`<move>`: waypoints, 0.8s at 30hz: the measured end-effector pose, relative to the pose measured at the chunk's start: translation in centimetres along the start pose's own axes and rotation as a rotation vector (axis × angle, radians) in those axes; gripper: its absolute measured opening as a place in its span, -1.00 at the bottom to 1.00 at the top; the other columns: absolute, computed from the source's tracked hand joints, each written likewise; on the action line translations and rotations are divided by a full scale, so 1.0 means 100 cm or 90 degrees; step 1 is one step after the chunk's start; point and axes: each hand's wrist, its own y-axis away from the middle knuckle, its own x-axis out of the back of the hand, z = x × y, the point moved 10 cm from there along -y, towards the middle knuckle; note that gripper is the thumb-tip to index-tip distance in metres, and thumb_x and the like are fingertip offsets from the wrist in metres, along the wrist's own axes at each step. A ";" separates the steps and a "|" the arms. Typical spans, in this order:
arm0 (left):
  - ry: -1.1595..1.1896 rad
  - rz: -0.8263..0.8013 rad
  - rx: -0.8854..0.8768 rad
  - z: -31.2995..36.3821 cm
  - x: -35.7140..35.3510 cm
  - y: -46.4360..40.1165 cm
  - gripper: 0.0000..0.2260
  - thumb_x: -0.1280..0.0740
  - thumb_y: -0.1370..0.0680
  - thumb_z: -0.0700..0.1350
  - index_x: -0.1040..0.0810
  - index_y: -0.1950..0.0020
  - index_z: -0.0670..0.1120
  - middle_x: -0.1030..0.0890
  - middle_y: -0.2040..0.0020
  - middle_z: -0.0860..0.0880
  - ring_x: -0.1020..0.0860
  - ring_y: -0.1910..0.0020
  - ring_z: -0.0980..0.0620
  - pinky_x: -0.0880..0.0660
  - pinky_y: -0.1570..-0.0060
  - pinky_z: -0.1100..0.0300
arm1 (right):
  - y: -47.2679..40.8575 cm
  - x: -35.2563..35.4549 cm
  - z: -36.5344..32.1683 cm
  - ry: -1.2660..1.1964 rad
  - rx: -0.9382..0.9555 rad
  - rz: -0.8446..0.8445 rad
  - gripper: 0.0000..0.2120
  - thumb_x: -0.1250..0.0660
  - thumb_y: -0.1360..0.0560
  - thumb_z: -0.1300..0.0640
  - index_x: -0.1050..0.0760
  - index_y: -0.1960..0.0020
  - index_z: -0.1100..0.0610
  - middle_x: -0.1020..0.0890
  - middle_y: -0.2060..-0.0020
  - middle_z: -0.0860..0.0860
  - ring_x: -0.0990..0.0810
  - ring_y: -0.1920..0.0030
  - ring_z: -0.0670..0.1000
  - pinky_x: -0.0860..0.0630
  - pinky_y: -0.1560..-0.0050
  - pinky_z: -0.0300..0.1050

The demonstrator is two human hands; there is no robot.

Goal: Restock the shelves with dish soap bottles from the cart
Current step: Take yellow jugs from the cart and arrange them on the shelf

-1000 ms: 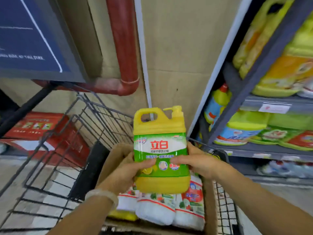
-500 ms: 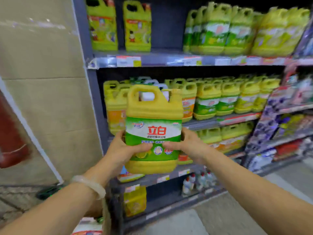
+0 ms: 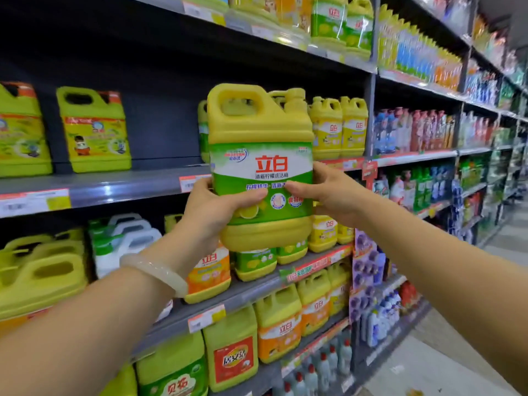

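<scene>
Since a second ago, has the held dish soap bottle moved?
Yes. The dish soap bottle, gripped by the left hand and right hand, went from above the cart up to the shelf edge.

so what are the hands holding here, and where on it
Both left hand and right hand grip the yellow dish soap bottle by its lower sides, thumbs across the label.

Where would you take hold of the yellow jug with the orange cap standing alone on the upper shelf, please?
By the looped handle at the top of the yellow jug, from the front and above: it stands upright, label outward, with bare shelf beside it.
</scene>
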 end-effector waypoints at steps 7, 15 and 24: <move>-0.022 0.021 -0.087 0.029 -0.044 -0.146 -0.31 -0.60 -0.17 -0.19 -0.41 -0.24 -0.14 -0.65 -0.02 -0.04 -0.66 0.11 -0.01 -0.61 0.19 0.05 | -0.137 0.060 -0.025 -0.036 0.081 0.024 -0.64 -0.37 -0.46 0.24 -0.41 -0.22 0.06 -0.63 0.03 -0.07 -0.63 0.07 -0.05 -0.60 0.03 -0.07; -0.104 0.045 -0.167 0.045 -0.075 -0.274 -0.48 -0.62 -0.20 -0.16 -0.51 -0.09 -0.03 -0.66 -0.06 -0.02 -0.65 -0.01 -0.04 -0.57 -0.08 -0.03 | -0.273 0.104 -0.033 -0.032 0.163 0.021 -0.54 -0.38 -0.46 0.24 -0.36 -0.33 0.10 -0.60 -0.08 -0.02 -0.62 -0.01 -0.03 -0.60 0.10 -0.13; -0.168 0.175 -0.088 -0.013 -0.071 -0.336 -0.41 -0.61 -0.23 -0.18 -0.52 -0.22 -0.12 -0.65 -0.10 -0.04 -0.63 -0.03 -0.02 -0.56 -0.11 0.03 | -0.365 0.108 0.032 -0.028 0.129 -0.094 -0.58 -0.35 -0.49 0.24 -0.39 -0.32 0.08 -0.59 -0.08 -0.04 -0.59 0.09 -0.14 -0.51 0.34 -0.34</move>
